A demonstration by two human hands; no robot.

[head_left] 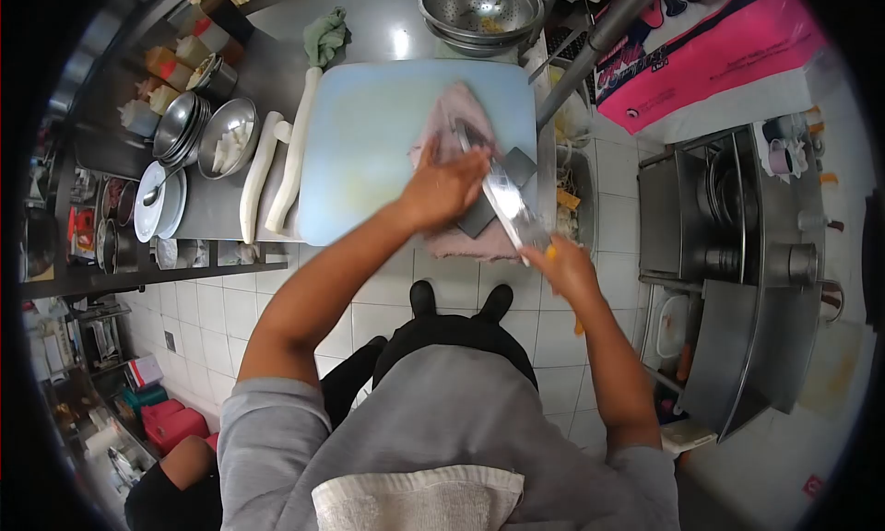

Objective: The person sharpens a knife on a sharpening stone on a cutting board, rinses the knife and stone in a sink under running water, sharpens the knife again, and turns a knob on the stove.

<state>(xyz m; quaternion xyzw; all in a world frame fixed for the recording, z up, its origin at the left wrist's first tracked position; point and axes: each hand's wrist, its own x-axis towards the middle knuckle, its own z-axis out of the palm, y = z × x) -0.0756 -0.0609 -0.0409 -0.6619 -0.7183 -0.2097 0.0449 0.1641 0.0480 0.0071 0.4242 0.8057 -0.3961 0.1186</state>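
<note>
A knife [510, 202] with a wide shiny blade lies at a slant over a dark grey sharpening stone [478, 219]. My right hand [566, 271] is closed round its yellow-orange handle, near the board's front right corner. The fingers of my left hand [448, 186] are pressed together against the blade toward the tip end; their undersides are hidden. Beneath the stone, a crumpled pink cloth [454, 104] is spread over the right part of the pale blue cutting board [364, 130] and hangs over its front edge.
Long peeled white vegetables [294, 171] lie left of the board, beside a metal bowl [228, 139] with white pieces. Perforated metal bowls [479, 5] and a green cloth [324, 38] stand behind. A metal pole [590, 61] slants at the right. Another person's knee [184, 462] shows lower left.
</note>
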